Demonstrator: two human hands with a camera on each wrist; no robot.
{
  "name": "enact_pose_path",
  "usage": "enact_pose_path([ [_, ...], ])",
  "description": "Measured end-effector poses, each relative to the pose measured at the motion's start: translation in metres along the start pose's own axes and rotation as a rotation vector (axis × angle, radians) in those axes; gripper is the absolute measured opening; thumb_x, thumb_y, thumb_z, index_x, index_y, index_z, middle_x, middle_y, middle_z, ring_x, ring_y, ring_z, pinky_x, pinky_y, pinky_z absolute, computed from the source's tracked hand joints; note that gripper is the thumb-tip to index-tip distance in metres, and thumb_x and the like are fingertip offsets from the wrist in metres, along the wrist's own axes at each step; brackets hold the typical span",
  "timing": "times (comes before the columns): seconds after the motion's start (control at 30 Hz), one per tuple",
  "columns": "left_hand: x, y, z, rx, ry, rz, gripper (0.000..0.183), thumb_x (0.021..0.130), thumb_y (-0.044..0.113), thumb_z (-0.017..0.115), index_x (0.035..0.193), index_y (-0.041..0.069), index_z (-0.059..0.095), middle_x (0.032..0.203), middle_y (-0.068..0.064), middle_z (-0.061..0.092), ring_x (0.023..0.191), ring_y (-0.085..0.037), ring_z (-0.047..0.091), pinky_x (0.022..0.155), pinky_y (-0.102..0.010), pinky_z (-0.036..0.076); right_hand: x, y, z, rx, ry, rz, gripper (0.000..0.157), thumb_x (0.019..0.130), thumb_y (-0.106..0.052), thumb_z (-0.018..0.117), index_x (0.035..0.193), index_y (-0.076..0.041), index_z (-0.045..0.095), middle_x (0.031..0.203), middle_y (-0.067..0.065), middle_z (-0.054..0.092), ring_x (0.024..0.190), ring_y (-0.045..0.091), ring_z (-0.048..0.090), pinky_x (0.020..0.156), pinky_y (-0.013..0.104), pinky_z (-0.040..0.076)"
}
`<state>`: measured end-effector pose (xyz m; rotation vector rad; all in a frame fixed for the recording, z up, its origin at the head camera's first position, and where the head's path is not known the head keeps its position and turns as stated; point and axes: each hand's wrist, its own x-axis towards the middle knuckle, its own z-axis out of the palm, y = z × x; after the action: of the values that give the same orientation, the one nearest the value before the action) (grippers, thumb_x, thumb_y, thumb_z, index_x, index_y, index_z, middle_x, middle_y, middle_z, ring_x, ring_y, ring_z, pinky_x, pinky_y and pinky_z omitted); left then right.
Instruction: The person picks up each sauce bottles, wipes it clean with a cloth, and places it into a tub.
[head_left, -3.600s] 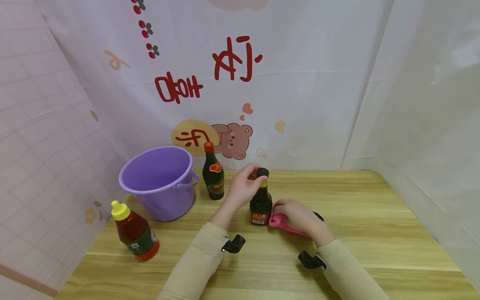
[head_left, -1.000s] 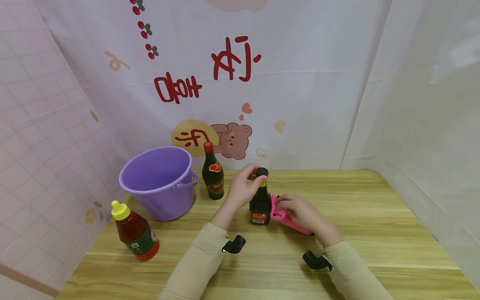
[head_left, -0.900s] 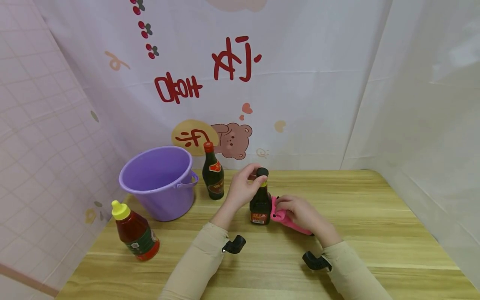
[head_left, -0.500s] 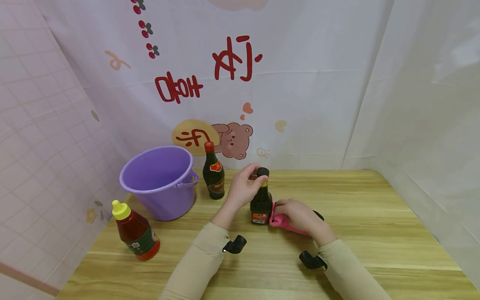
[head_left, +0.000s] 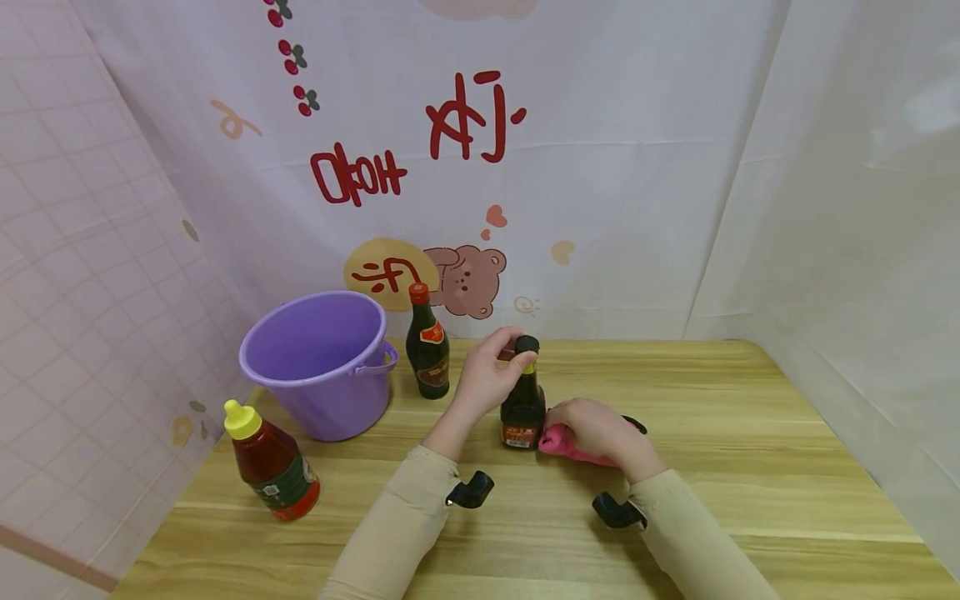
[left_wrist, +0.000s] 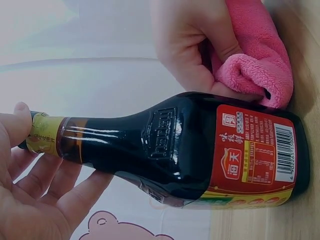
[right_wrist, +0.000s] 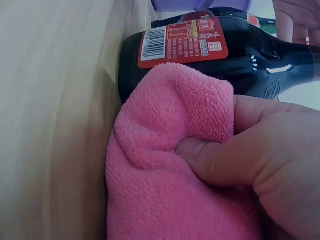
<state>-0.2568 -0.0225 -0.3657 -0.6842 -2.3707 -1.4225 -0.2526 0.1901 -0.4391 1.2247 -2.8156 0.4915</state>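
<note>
Bottle (head_left: pixel 522 410) neck pinched by left hand (head_left: pixel 487 372) — right hand (head_left: pixel 596 429) pinching cloth (head_left: pixel 558 442) — well apart from table's right edge (head_left: pixel 846 472).

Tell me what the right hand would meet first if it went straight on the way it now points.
Most likely the dark sauce bottle: in the head view the right hand, gripping the pink cloth, points toward its lower body. Any gap between them is hard to judge.

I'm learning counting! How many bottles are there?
3: yellow-capped bottle in front of the purple bucket, red-capped bottle beside it, black-capped bottle in the left hand. The bucket's bottom is hidden.
</note>
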Motion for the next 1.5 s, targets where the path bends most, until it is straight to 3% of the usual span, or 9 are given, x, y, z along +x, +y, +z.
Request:
enact_pose_path([
  [0.27, 0.000, -0.001, 0.001, -0.011, 0.013, 0.010, 0.028, 0.093, 0.021, 0.072, 0.117, 0.008, 0.066, 0.101, -0.006, 0.069, 0.094, -0.022, 0.067, 0.084, -0.037, 0.053, -0.004, 0.001, -0.005, 0.032, -0.052, -0.021, 0.039, 0.079, 0.014, 0.063, 0.076, -0.025, 0.063, 0.074, -0.017, 0.053, 0.068, 0.004, 0.049, 0.065, 0.026, 0.045],
  [0.47, 0.001, -0.002, 0.000, -0.009, 0.022, 0.022, 0.027, 0.093, 0.021, 0.072, 0.116, 0.008, 0.066, 0.100, -0.006, 0.069, 0.093, -0.022, 0.067, 0.084, -0.037, 0.054, -0.008, -0.008, -0.010, 0.108, -0.095, -0.025, 0.041, 0.079, 0.014, 0.059, 0.079, -0.026, 0.066, 0.075, -0.018, 0.055, 0.071, 0.002, 0.051, 0.067, 0.025, 0.046],
  [0.83, -0.001, -0.002, 0.000, -0.018, 0.015, 0.002, 0.027, 0.093, 0.020, 0.072, 0.116, 0.009, 0.066, 0.100, -0.005, 0.069, 0.094, -0.021, 0.066, 0.084, -0.037, 0.054, -0.015, -0.011, -0.011, 0.150, -0.107, -0.117, 0.045, 0.078, 0.018, 0.053, 0.086, -0.024, 0.067, 0.081, -0.019, 0.057, 0.074, 0.001, 0.053, 0.072, 0.023, 0.048],
  [0.97, -0.001, -0.002, 0.000, -0.023, 0.013, 0.001, 0.027, 0.093, 0.020, 0.072, 0.116, 0.008, 0.066, 0.100, -0.006, 0.069, 0.094, -0.022, 0.066, 0.085, -0.037, 0.053, -0.021, -0.008, -0.015, 0.171, -0.046, -0.169, 0.044, 0.079, 0.019, 0.054, 0.091, -0.021, 0.068, 0.084, -0.016, 0.058, 0.075, 0.001, 0.052, 0.072, 0.023, 0.048],
  [1.2, -0.002, -0.001, 0.001, -0.041, 0.007, -0.017, 0.027, 0.094, 0.020, 0.070, 0.118, 0.008, 0.066, 0.102, -0.006, 0.069, 0.095, -0.023, 0.066, 0.085, -0.039, 0.053, -0.034, 0.000, -0.031, 0.168, 0.162, -0.257, 0.046, 0.078, 0.022, 0.055, 0.094, -0.019, 0.068, 0.090, -0.012, 0.062, 0.080, 0.005, 0.057, 0.072, 0.027, 0.051],
  [1.5, -0.001, 0.003, -0.010, -0.069, -0.100, -0.085, 0.035, 0.096, 0.026, 0.067, 0.129, 0.013, 0.062, 0.106, -0.003, 0.068, 0.104, -0.022, 0.064, 0.081, -0.037, 0.055, -0.050, 0.011, -0.043, 0.129, 0.385, -0.177, 0.047, 0.077, 0.022, 0.065, 0.105, -0.016, 0.069, 0.103, -0.005, 0.069, 0.091, 0.014, 0.066, 0.080, 0.030, 0.054],
])
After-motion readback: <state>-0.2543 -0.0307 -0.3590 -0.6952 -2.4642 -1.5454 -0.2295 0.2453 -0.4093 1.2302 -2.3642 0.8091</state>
